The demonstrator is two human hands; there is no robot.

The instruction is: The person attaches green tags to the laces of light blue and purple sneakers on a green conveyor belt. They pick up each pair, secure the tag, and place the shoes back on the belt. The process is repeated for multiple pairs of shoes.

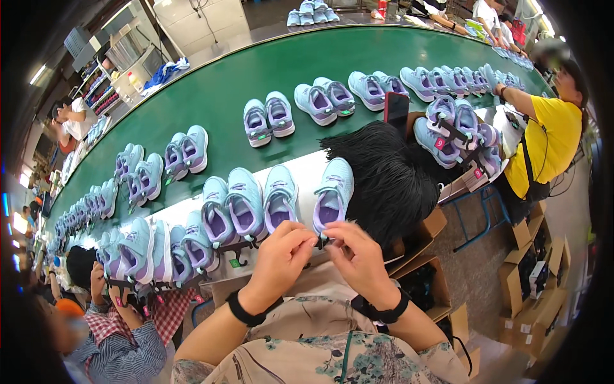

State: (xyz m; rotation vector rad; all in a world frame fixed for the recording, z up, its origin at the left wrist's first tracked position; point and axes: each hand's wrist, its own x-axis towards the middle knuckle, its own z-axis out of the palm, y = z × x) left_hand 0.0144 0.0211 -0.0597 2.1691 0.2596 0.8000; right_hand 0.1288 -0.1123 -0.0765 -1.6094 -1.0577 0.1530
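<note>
Head view: my left hand (281, 259) pinches a small black strap (322, 244) at the near heel of a blue shoe (335, 184); my right hand (359, 259) curls in beside it, but I cannot tell whether its fingers grip. Another shoe (280, 185) stands just left. I judge this pair part done; the pair farther left, with a green tag (235, 263), looks finished. A black heap (387, 173) crowds the right; more shoes stand on the far green belt (217, 83).
</note>
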